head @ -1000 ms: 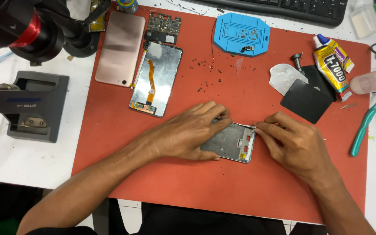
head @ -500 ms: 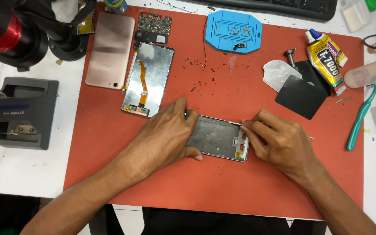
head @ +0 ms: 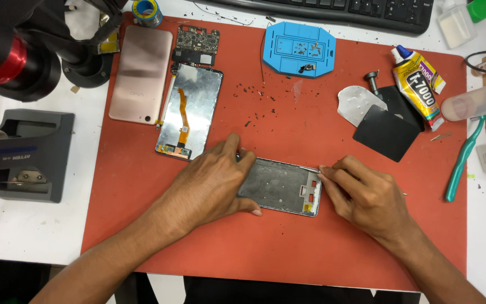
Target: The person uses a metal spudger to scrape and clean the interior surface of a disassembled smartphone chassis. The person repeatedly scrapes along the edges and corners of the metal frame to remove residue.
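Keep left hand (head: 212, 183) pressed flat on grey phone frame (head: 281, 186) lying mid red mat (head: 288, 253); with right hand (head: 367, 194) pinching thin tool (head: 305, 167), work along upper frame edge at shallow angle; avoid gouging.

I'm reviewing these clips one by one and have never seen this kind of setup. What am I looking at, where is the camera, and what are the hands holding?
There is no machine: a person works with bare hands, filmed by a camera worn on the head, looking down at a red work mat. The left hand presses flat on a grey metal phone frame; the right hand pinches a thin tool at the frame's upper right corner. Further up the mat lie an opened screen panel with an orange ribbon cable, a pink phone back cover, a small circuit board, a blue parts tray, a glue tube and a black square pad. A keyboard sits beyond the mat.
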